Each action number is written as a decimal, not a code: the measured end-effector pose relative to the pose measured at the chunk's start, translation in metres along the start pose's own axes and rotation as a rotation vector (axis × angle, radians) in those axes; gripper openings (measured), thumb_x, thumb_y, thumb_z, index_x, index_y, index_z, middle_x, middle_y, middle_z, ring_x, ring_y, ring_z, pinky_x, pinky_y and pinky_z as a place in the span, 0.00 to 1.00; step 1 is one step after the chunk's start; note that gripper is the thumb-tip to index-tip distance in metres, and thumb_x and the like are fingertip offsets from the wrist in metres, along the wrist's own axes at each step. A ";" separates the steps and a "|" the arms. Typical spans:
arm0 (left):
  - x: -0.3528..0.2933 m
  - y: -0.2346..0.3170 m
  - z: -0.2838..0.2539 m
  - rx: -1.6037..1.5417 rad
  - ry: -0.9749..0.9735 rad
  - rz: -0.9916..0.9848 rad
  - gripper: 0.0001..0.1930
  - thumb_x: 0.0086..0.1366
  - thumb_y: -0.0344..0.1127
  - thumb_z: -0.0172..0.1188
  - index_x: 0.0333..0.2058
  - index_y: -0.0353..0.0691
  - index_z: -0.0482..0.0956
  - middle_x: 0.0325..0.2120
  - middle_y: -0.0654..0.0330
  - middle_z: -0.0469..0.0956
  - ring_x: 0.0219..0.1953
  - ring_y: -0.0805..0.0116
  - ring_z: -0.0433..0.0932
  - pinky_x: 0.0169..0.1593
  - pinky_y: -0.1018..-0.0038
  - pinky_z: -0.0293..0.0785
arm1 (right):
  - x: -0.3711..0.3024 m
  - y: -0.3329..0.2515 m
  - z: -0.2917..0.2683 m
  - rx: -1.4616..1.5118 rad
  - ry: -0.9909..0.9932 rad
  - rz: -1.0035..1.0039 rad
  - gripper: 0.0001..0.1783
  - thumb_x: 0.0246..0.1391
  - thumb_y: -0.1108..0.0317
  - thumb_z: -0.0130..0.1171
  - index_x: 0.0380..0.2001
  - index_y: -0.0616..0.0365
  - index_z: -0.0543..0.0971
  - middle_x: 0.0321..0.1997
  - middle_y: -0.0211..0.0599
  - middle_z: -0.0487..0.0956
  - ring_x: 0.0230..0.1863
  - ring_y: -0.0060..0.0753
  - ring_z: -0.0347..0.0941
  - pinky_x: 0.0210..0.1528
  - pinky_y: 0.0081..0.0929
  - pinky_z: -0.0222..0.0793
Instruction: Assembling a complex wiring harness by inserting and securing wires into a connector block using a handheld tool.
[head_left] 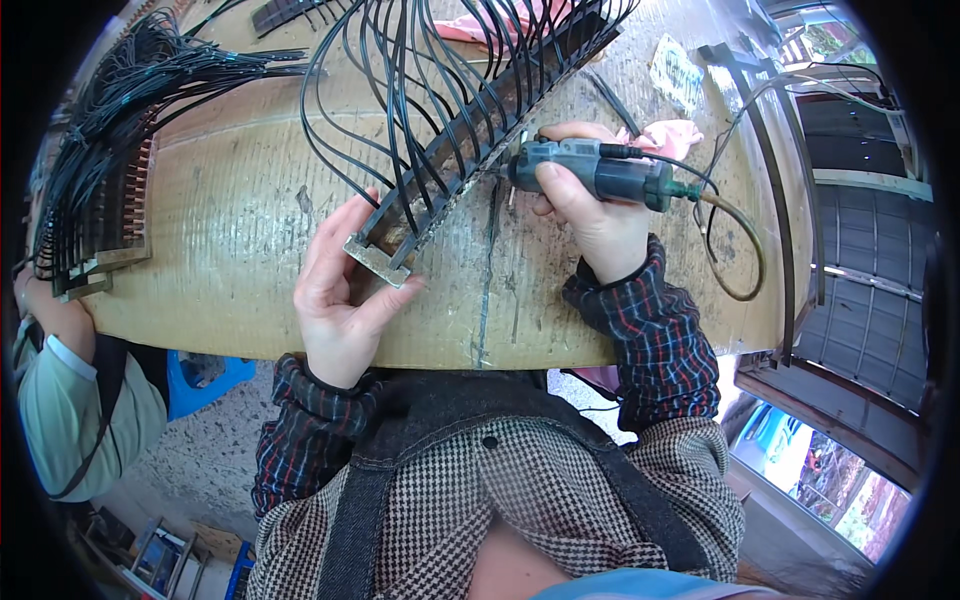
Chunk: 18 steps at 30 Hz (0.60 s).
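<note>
A long dark channel-shaped holder point(437, 172) lies slantwise on the table, with a row of black wires point(395, 110) standing up out of it in loops. My left hand point(340, 310) grips its near end, fingers on the far side and thumb against the pale end block point(377, 262). In my right hand point(598, 222) is a dark grey, partly see-through handheld tool point(625, 180), held sideways with a black cable and a yellowish hose at its right end. Its left end points at the holder's right-hand edge; whether it touches is unclear.
At left, a thick bundle of black wires point(130, 80) fills another rack, copper-coloured tips point(138, 190) along its side. A co-worker's arm point(60, 315) rests near the table's left edge. Pink cloth point(665, 138) and a printed sheet point(677, 72) lie beyond my right hand.
</note>
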<state>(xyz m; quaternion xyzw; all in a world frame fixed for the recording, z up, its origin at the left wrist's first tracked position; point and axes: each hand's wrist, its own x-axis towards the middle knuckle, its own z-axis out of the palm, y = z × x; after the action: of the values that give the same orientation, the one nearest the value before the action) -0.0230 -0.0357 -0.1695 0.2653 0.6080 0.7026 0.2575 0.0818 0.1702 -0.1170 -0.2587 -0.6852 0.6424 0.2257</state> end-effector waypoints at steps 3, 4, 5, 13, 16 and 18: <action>0.000 0.000 0.000 0.005 -0.003 0.002 0.37 0.43 0.19 0.67 0.55 0.35 0.65 0.55 0.54 0.62 0.56 0.65 0.65 0.57 0.70 0.65 | 0.000 0.002 -0.001 -0.049 -0.014 -0.041 0.16 0.49 0.71 0.59 0.43 0.61 0.72 0.29 0.32 0.76 0.22 0.17 0.71 0.24 0.12 0.66; 0.000 0.000 0.000 0.008 -0.002 -0.001 0.37 0.44 0.19 0.67 0.55 0.35 0.65 0.55 0.54 0.62 0.56 0.65 0.65 0.57 0.70 0.65 | 0.000 0.001 0.000 -0.034 -0.007 -0.033 0.17 0.48 0.71 0.61 0.42 0.61 0.72 0.29 0.32 0.75 0.23 0.17 0.71 0.25 0.13 0.66; 0.000 0.000 0.000 0.011 -0.002 -0.004 0.37 0.44 0.20 0.67 0.55 0.35 0.65 0.55 0.54 0.62 0.56 0.65 0.65 0.57 0.70 0.65 | 0.000 0.001 0.000 -0.020 0.000 -0.025 0.17 0.46 0.72 0.63 0.41 0.61 0.73 0.28 0.31 0.75 0.24 0.17 0.71 0.26 0.14 0.67; 0.001 0.000 0.000 -0.010 0.002 -0.005 0.37 0.44 0.19 0.67 0.55 0.35 0.65 0.55 0.54 0.62 0.56 0.64 0.65 0.57 0.70 0.66 | 0.001 0.001 0.001 0.013 0.003 0.006 0.18 0.44 0.71 0.65 0.40 0.61 0.74 0.31 0.31 0.75 0.27 0.18 0.70 0.30 0.16 0.68; 0.001 -0.001 -0.001 -0.003 -0.004 0.000 0.37 0.44 0.19 0.67 0.55 0.35 0.65 0.55 0.54 0.62 0.56 0.64 0.65 0.57 0.70 0.66 | 0.002 0.005 -0.001 -0.007 0.011 -0.003 0.18 0.44 0.70 0.66 0.39 0.61 0.75 0.33 0.32 0.75 0.30 0.19 0.71 0.33 0.17 0.68; 0.001 -0.001 -0.001 0.005 -0.010 0.008 0.37 0.44 0.19 0.66 0.55 0.36 0.65 0.55 0.54 0.62 0.56 0.64 0.65 0.57 0.70 0.66 | 0.003 0.009 -0.004 -0.089 0.026 -0.077 0.18 0.43 0.69 0.66 0.39 0.62 0.75 0.34 0.32 0.75 0.32 0.20 0.71 0.36 0.19 0.68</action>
<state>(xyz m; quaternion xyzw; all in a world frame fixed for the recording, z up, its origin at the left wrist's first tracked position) -0.0245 -0.0353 -0.1707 0.2721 0.6073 0.7007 0.2572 0.0822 0.1753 -0.1258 -0.2503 -0.7196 0.5985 0.2476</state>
